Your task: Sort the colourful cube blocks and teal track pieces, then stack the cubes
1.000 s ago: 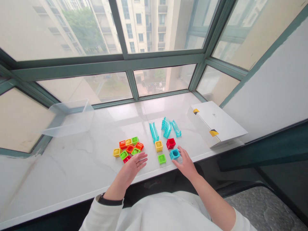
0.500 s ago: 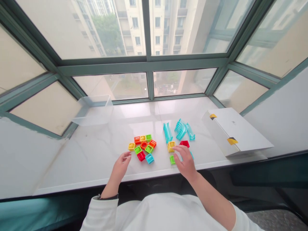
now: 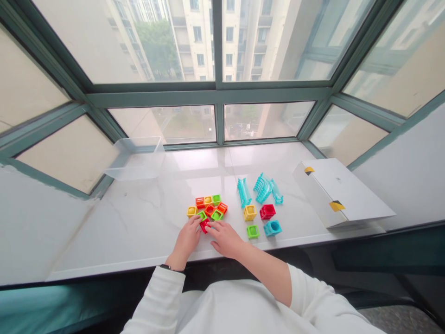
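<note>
Both hands are at a cluster of small plastic building blocks on the white sill. My left hand [image 3: 187, 239] reaches in from the left, fingers stretched to a green block [image 3: 202, 216] and the red block [image 3: 205, 226] below it. From the right, my right hand [image 3: 225, 237] stretches its fingertips to the same red block, thumb spread apart below. Whether it grips anything underneath cannot be made out. Behind lie an orange block [image 3: 209, 210], a yellow block [image 3: 192, 211], another green block [image 3: 217, 215] and several more.
Right of the hands stand a yellow cube [image 3: 249, 212], dark red cube [image 3: 267, 212], green block [image 3: 252, 231] and blue cube [image 3: 272, 228]. Clear turquoise track pieces [image 3: 263, 188] lie behind. A transparent bin [image 3: 135, 160] is at back left, a white box [image 3: 347, 192] at right.
My right hand has moved left from the yellow and green blocks to the cluster, covering the place of its blue block. My left hand has moved right, onto the cluster's near edge.
</note>
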Demonstrator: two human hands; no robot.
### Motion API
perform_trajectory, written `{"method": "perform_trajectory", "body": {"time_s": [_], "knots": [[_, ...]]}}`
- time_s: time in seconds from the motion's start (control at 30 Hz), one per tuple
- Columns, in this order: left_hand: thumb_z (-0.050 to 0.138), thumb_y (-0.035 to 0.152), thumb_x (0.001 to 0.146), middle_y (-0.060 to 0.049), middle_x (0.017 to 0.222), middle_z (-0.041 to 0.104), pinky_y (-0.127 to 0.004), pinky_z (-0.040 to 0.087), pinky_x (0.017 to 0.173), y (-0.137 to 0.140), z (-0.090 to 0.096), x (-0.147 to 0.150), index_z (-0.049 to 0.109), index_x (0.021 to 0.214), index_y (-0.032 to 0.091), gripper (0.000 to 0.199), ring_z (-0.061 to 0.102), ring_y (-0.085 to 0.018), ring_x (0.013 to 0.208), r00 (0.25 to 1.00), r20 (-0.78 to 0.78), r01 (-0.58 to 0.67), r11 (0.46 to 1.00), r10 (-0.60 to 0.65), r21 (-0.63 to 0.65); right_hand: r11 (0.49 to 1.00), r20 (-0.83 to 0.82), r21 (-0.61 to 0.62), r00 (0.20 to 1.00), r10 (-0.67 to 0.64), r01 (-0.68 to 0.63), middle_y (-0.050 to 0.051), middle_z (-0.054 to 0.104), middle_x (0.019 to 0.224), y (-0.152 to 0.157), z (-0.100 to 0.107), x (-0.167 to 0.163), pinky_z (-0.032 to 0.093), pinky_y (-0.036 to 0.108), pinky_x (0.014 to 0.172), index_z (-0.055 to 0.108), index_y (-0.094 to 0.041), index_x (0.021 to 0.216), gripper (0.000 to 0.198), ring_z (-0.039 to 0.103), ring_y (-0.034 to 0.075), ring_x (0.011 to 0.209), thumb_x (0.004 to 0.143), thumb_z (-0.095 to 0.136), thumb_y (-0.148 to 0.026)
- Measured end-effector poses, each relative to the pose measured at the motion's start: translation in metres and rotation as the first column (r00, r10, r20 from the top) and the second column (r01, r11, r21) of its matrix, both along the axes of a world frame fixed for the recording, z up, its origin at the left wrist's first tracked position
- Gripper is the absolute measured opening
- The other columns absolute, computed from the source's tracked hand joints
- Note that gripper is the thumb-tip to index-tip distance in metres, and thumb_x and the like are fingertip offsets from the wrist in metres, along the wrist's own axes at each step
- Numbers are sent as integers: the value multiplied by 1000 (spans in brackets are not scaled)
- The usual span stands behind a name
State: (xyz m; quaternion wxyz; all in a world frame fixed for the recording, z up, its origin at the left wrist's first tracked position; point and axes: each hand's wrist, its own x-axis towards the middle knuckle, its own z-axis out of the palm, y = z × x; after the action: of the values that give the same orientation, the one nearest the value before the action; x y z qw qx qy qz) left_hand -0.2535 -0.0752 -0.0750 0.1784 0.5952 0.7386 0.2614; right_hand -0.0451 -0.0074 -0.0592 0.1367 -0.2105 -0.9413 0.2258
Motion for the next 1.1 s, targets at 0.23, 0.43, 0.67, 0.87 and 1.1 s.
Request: {"method": "perform_trajectory", "body": {"time_s": [0.23, 0.43, 0.67, 0.87, 1.1], "knots": [[60, 15, 88, -14, 139, 62, -44, 58, 104, -1, -8, 9, 69, 121, 22, 35, 65, -30, 126, 999, -40, -34, 999, 33, -14, 997, 47, 42, 997, -60, 58, 15, 57, 152, 0, -13, -6, 44, 55, 116, 59, -20, 147, 61, 52, 37, 137, 88, 73, -27], [61, 17, 89, -12, 137, 61, -43, 57, 103, -1, -13, 8, 68, 120, 24, 33, 64, -29, 126, 998, -60, -21, 1000, 21, 5, 996, 31, 62, 997, -69, 67, 14, 58, 152, 0, -17, -1, 43, 51, 117, 59, -20, 146, 60, 52, 35, 138, 88, 71, -24], [58, 17, 91, -11, 136, 59, -42, 59, 98, -2, -9, 5, 66, 118, 24, 30, 65, -29, 123, 997, -70, -19, 1000, 18, -13, 997, -3, 25, 997, -75, 75, 12, 59, 152, 2, -19, -1, 44, 50, 117, 61, -20, 143, 58, 55, 32, 136, 86, 71, -19], [56, 18, 92, -11, 132, 58, -41, 58, 97, -3, -10, 6, 63, 114, 24, 24, 64, -27, 121, 996, -83, -17, 1000, 16, -11, 996, -50, 15, 995, -87, 88, 10, 62, 148, 2, -21, 0, 45, 48, 116, 65, -22, 137, 53, 56, 31, 134, 84, 72, -16], [58, 15, 89, -9, 128, 57, -39, 58, 90, -1, -10, 7, 61, 108, 24, 20, 64, -26, 117, 994, -101, -31, 999, 28, -25, 993, -75, 12, 991, -113, 114, 10, 66, 143, 2, -26, -2, 46, 49, 114, 68, -23, 130, 47, 58, 30, 131, 84, 76, -18]]}}
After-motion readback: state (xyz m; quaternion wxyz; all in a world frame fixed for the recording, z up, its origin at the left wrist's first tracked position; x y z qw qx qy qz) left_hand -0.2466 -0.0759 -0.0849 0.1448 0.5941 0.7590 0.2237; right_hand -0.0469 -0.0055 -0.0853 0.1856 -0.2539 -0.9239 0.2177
